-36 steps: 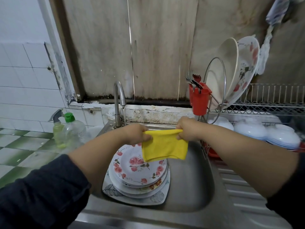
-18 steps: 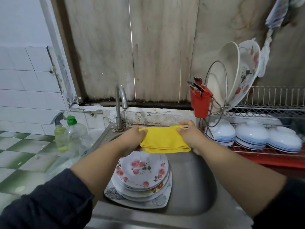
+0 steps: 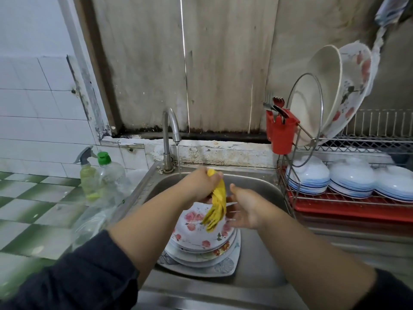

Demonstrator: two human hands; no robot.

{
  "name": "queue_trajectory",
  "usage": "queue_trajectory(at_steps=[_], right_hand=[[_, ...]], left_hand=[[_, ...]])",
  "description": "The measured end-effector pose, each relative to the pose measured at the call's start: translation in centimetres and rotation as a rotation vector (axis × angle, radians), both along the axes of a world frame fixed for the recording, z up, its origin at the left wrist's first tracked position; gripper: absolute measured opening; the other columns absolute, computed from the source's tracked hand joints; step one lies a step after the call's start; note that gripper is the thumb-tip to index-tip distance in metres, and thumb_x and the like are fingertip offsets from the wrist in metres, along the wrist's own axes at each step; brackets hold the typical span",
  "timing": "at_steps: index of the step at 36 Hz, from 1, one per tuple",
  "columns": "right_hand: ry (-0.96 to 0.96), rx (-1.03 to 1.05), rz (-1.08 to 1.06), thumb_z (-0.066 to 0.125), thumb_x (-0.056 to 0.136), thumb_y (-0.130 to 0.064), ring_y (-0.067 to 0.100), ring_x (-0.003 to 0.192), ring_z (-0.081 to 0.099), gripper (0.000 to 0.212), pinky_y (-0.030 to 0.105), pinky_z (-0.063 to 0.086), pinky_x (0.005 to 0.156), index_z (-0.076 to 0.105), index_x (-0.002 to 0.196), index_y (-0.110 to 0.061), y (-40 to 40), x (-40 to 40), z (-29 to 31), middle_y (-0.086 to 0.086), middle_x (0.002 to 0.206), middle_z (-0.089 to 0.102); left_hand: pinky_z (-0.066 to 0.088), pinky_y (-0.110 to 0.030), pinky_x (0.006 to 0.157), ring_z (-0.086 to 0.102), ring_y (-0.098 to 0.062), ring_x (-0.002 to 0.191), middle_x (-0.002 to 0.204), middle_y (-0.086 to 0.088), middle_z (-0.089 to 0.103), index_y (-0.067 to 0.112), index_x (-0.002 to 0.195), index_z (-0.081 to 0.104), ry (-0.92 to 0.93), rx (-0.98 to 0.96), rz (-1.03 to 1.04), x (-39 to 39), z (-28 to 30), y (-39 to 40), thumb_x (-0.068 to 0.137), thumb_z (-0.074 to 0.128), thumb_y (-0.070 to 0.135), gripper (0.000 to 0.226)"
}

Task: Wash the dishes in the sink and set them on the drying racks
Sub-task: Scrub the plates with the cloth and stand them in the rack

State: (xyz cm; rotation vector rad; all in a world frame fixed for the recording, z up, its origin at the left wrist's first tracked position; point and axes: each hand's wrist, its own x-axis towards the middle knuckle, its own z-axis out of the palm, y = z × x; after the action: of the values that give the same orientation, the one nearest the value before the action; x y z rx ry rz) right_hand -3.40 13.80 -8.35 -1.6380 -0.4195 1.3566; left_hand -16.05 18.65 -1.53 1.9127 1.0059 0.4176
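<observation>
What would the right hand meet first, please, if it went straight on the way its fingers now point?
Probably the yellow cloth hanging from the left hand: the right hand's straight fingers point left at it. Depth is unclear.

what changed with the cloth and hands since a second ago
The right hand let go of the yellow cloth and now hangs open beside it. The left hand alone grips the cloth, which went from stretched flat between both hands to bunched and dangling over the plates. The tap runs a thin stream. Plates in the sink, racks and bottles stayed put.
</observation>
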Motion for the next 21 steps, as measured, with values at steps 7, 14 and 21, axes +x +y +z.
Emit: queue_trajectory(at_steps=[7,14,21], right_hand=[[0.664,0.427,-0.109,0.023,0.098,-0.056,0.029,0.046,0.062,0.066,0.03,0.05,0.043,0.069,0.08,-0.011,-0.6,-2.1,-1.0,0.018,0.065,0.065],[0.763,0.5,-0.242,0.035,0.09,-0.056,0.031,0.045,0.062,0.06,0.039,0.052,0.042,0.065,0.09,-0.004,-2.5,-3.0,-3.4,0.019,0.066,0.066],[0.878,0.593,-0.475,0.034,0.094,-0.05,0.037,0.128,0.043,0.061,0.045,0.036,0.091,0.037,0.144,-0.015,-2.0,-2.6,-4.9,0.014,0.146,0.041]], left_hand=[[0.046,-0.015,0.046,0.061,-0.012,0.058,0.081,0.004,0.059,0.023,0.117,0.041,0.231,0.135,-0.221,0.2,-1.1,-2.7,0.097,0.037,0.051,0.035],[0.051,-0.034,0.064,0.061,-0.017,0.066,0.091,-0.005,0.062,0.012,0.107,0.053,-0.081,-0.272,-0.128,-1.5,-5.5,-2.4,0.1,0.041,0.032,0.025],[0.044,-0.027,0.073,0.058,-0.016,0.084,0.095,0.002,0.06,0.017,0.112,0.057,-0.164,-0.223,0.433,-2.5,-10.9,0.7,0.096,0.048,0.02,0.019]])
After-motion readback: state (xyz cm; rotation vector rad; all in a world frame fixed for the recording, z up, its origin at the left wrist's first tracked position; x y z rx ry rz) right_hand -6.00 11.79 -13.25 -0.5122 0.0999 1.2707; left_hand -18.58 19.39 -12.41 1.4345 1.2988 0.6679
